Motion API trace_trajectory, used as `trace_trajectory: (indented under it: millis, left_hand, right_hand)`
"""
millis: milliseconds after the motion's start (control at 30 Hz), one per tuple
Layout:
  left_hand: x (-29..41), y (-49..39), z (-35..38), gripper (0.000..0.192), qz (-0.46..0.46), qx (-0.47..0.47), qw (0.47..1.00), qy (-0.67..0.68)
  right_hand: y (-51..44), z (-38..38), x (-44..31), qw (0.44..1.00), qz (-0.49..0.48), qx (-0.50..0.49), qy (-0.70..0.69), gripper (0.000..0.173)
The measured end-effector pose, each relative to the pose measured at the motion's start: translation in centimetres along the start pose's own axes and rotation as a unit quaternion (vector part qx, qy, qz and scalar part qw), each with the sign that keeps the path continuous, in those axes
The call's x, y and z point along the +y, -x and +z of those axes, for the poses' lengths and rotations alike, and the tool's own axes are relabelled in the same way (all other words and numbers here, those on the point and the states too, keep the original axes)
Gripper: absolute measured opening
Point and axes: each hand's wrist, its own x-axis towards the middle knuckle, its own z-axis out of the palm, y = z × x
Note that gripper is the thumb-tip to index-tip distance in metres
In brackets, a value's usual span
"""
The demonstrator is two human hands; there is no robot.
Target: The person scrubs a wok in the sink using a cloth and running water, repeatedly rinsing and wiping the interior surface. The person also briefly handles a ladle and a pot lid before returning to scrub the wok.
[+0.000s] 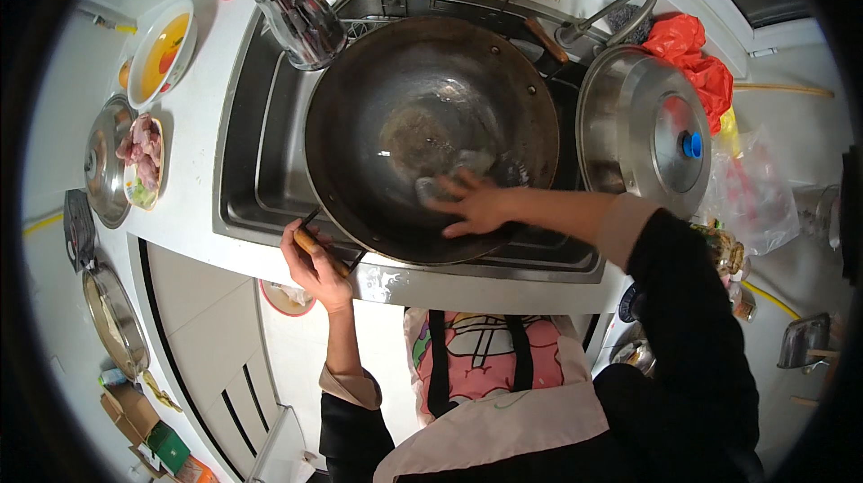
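Observation:
A large dark wok (418, 99) rests over the steel sink (276, 139), with a little water in its bowl. My left hand (317, 267) is wrapped around its near wooden side handle (310, 244). Spread and slightly blurred, my right hand (479, 203) is inside the wok, low over the wet near-right part; whether the fingertips touch the metal I cannot tell. No object shows in that hand. On the far side, the wok's other wooden handle (546, 40) points toward the faucet (573, 31).
A steel lid (627, 126) with a blue knob leans right of the wok, near a red plastic bag (694, 65). Tall metal canisters (303, 25) stand at the far left. Along the left counter are a bowl of beaten egg (162, 55), raw meat (143, 146) on a plate, and a glass lid (108, 159).

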Motion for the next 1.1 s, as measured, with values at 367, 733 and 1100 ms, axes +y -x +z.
trace_trajectory:
  millis: [367, 733, 1100]
  left_hand:
    - [0.2, -0.5, 0.4, 0.036, -0.002, -0.013, 1.0, -0.005]
    - [0.7, -0.3, 0.3, 0.034, -0.001, -0.006, 1.0, -0.007]
    - [-0.3, -0.2, -1.0, 0.029, -0.033, -0.015, 0.999, 0.002]
  right_hand:
    - [-6.2, -5.5, 7.7, 0.887, 0.052, 0.432, 0.155, 0.065]
    - [0.5, -0.7, -2.7, 0.994, -0.012, 0.106, -0.008, 0.021]
    - [5.1, -1.6, 1.0, 0.982, 0.129, 0.077, 0.11, 0.03]
